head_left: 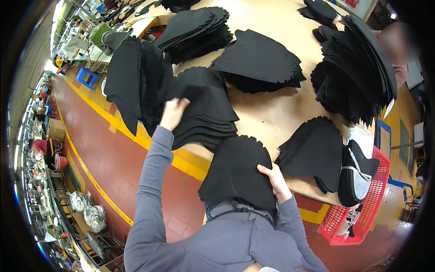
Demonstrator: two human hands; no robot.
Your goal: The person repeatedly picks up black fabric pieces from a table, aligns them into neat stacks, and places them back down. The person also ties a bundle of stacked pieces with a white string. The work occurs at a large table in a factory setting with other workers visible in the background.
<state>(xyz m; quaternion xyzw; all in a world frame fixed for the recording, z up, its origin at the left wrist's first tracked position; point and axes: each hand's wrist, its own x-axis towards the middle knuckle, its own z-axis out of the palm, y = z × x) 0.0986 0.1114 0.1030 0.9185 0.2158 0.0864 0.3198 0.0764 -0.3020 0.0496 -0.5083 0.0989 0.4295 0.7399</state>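
Observation:
Black flat cut pieces with one rounded, notched edge lie in stacks on the table. In front of my body, a black cut piece (238,170) rests against my lap and the table's near edge. My right hand (276,182) grips its right side, thumb on top, the other fingers mostly hidden. To the left, my left hand (173,114) is closed at the left edge of a fanned black stack (199,97), its thumb over the top piece. A taller, leaning black stack (133,81) stands just left of that hand.
More black stacks sit farther back (258,59) and at right (312,149). Beside the table's right end is a red plastic basket (358,222) with a tied black bundle (355,174) by it. Another person (399,72) is at a large stack, far right. A blue stool (88,78) stands left.

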